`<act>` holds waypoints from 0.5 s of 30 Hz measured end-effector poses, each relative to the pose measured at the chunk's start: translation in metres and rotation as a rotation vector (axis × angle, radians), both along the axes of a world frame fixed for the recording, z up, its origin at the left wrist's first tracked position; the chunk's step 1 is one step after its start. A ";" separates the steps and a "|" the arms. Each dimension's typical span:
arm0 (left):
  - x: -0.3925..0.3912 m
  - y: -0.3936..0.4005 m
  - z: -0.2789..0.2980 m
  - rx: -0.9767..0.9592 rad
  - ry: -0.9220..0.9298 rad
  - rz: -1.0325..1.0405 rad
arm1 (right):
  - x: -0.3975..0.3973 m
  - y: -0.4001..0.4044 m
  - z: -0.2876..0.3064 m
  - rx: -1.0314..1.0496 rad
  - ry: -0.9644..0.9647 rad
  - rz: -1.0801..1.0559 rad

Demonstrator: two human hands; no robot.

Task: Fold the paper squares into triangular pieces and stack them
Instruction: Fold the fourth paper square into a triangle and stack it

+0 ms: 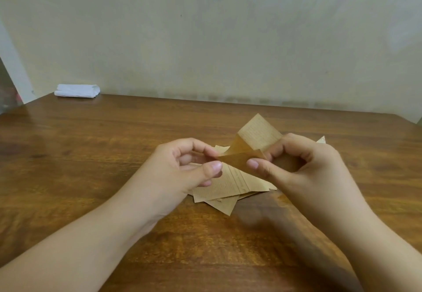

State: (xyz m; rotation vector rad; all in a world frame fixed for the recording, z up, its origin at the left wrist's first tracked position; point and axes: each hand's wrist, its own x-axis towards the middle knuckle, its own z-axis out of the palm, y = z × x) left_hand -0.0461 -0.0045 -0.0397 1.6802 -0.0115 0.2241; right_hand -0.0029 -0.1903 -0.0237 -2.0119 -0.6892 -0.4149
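Your two hands meet above the wooden tabletop point(91, 145), both grasping one brown paper square point(249, 147) that is partly folded and lifted clear of the surface. Your left hand point(182, 168) pinches its left corner between thumb and curled fingers. Your right hand point(303, 168) pinches the right side, thumb in front, fingers curled behind. Just beneath lies a loose pile of printed brown papers point(230, 186). Far off by the wall point(228, 40) sits a folded white cloth point(77, 91).
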 end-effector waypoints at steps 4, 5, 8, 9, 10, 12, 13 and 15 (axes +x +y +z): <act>0.000 0.001 0.001 0.009 -0.054 0.034 | -0.002 -0.001 0.006 0.071 0.107 0.037; 0.001 0.001 0.001 0.007 -0.079 0.047 | -0.001 -0.003 0.008 0.096 0.154 0.046; 0.003 0.004 0.003 -0.078 -0.150 0.080 | 0.007 -0.009 0.009 0.247 0.311 0.064; 0.003 0.005 0.004 -0.104 -0.171 0.080 | 0.009 -0.011 0.009 0.294 0.357 0.074; 0.002 0.005 0.005 -0.124 -0.188 0.073 | 0.012 -0.012 0.008 0.327 0.401 0.091; 0.001 0.005 0.007 -0.153 -0.193 0.042 | 0.013 -0.013 0.007 0.348 0.477 0.137; 0.000 0.004 0.008 -0.162 -0.185 0.021 | 0.012 -0.013 0.007 0.328 0.495 0.149; 0.000 0.002 0.008 -0.167 -0.175 0.005 | 0.013 -0.014 0.006 0.248 0.472 0.115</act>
